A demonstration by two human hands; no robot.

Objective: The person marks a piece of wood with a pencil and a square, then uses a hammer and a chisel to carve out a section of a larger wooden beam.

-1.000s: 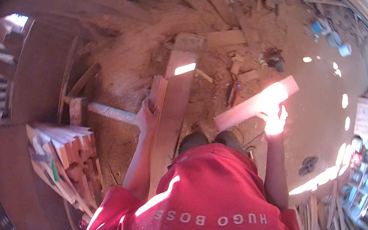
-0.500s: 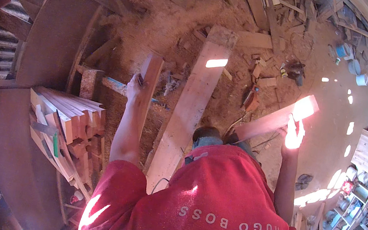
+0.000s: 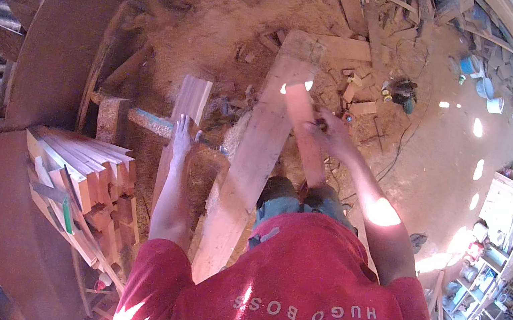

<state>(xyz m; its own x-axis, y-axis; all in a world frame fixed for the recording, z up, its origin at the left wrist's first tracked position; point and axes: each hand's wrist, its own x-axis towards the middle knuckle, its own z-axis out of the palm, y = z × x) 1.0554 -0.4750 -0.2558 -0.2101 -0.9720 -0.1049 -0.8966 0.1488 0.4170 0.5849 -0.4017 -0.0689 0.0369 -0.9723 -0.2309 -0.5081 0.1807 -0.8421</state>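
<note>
My left hand [image 3: 184, 139] lies flat with its fingers stretched over a narrow wooden board [image 3: 194, 92], whose pale upper face shows beyond the fingertips. To the right, my right hand [image 3: 334, 136] grips a reddish wooden board [image 3: 306, 124] by its right edge. That board slants from near my knees, and its far end overlaps a long wide plank [image 3: 258, 140] in this view. Whether the two touch I cannot tell. The wide plank runs away from me between my hands.
At the left stands a stack of cut boards [image 3: 99, 167] with a green-marked piece on it. Offcuts [image 3: 364, 107] and a dark tool [image 3: 402, 93] lie on the floor ahead. Buckets [image 3: 484, 87] stand far right, shelving [image 3: 489, 267] nearer. A cable [image 3: 402, 143] crosses the floor.
My right hand has swung the reddish board leftward from the sunlit right side to the wide plank. My left hand has gone from gripping the narrow board's side to lying flat on it.
</note>
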